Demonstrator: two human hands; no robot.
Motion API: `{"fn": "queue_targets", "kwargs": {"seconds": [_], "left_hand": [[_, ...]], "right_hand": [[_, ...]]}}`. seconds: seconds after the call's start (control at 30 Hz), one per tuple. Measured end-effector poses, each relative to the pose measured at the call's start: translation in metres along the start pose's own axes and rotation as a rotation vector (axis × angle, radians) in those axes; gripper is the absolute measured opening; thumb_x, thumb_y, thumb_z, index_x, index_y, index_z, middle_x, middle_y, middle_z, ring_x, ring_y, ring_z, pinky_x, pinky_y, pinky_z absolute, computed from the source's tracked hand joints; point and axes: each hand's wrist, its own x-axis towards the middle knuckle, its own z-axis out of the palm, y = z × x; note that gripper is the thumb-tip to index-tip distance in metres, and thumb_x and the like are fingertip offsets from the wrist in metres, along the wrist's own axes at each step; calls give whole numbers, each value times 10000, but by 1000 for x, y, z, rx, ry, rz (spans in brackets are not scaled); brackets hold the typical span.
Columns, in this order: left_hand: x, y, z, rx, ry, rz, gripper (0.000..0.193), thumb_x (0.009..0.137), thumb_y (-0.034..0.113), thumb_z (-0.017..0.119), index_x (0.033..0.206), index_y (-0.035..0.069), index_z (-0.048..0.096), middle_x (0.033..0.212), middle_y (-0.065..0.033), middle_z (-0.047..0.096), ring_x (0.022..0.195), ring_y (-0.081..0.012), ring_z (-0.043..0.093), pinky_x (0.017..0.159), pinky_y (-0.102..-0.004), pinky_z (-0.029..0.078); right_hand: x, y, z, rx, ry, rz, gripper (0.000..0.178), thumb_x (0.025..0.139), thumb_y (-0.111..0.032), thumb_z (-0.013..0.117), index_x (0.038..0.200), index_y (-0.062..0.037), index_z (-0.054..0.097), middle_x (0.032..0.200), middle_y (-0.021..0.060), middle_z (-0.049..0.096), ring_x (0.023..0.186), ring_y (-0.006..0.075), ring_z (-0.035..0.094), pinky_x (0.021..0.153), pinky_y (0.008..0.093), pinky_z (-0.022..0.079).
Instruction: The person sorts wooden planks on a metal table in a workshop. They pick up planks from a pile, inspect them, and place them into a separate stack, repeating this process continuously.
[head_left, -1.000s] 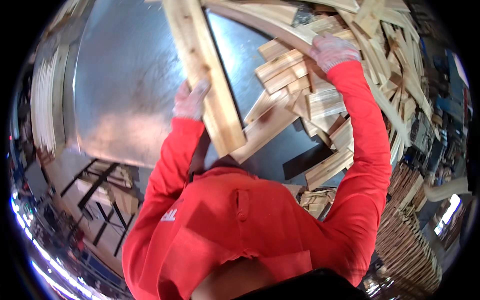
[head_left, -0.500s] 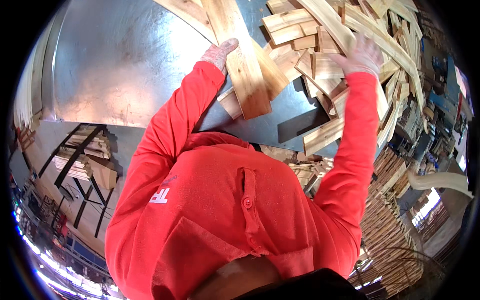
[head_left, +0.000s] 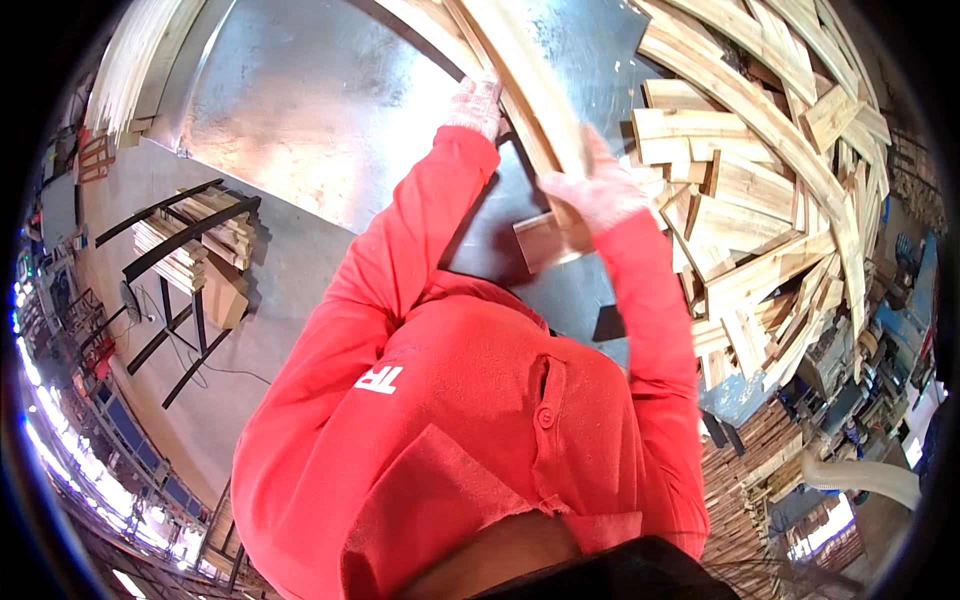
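Observation:
A long light wooden board [head_left: 522, 85] slants over the shiny metal table [head_left: 310, 90], tilted so that its edge shows. My left hand [head_left: 477, 106], in a pale work glove, is closed on the board's left side. My right hand [head_left: 604, 192], gloved too and slightly blurred, grips the near end with the thumb on one side and the fingers on the other. A second long piece of wood [head_left: 432, 22] runs beside it toward the far edge. Below my right hand a short wooden piece [head_left: 540, 243] lies on the metal, partly covered.
A heap of loose boards [head_left: 745, 140] spreads over the table's right side, some long ones lying across it. Thin strips [head_left: 140, 70] stand stacked at the far left. A black metal rack [head_left: 190, 235] holding wood is on the floor at left; stacked lumber [head_left: 750, 480] is at lower right.
My right hand has come left from the heap onto the board's near end. The board has been turned from flat to tilted on its edge. My view has shifted left.

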Motion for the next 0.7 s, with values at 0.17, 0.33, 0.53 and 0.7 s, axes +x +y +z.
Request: {"fn": "queue_targets", "kwargs": {"seconds": [0.17,0.33,0.53,0.7], "left_hand": [[59,-57,-50,-4,-327,-338,201,864,102,586,1046,62,663,1068,-108,672,957,-267,649,858,-372,529],[72,-139,-66,-631,-185,-475,286,930,180,545,1156,16,606,1007,-149,647,902,-222,636,763,-317,520],[33,-125,-104,-1627,-145,-750,410,840,90,709,1222,5,587,1091,-108,656,999,-233,619,887,-369,508],[34,-161,-175,-779,-149,-802,485,823,312,723,1163,-21,631,941,-134,682,891,-252,646,813,-365,491]], "right_hand": [[58,-33,14,762,-333,226,515,782,-278,804,1186,-40,594,952,83,646,798,160,609,710,288,516],[76,-114,54,313,-111,28,794,764,-471,762,1378,-56,474,1148,156,599,1058,248,578,913,372,467],[103,-79,116,-659,284,55,1233,644,-682,727,1535,-63,142,1541,296,198,1435,418,208,1141,597,158],[92,-100,127,-564,86,275,1240,621,-446,852,1548,-110,101,1494,280,288,1381,410,325,1137,450,298]]}}
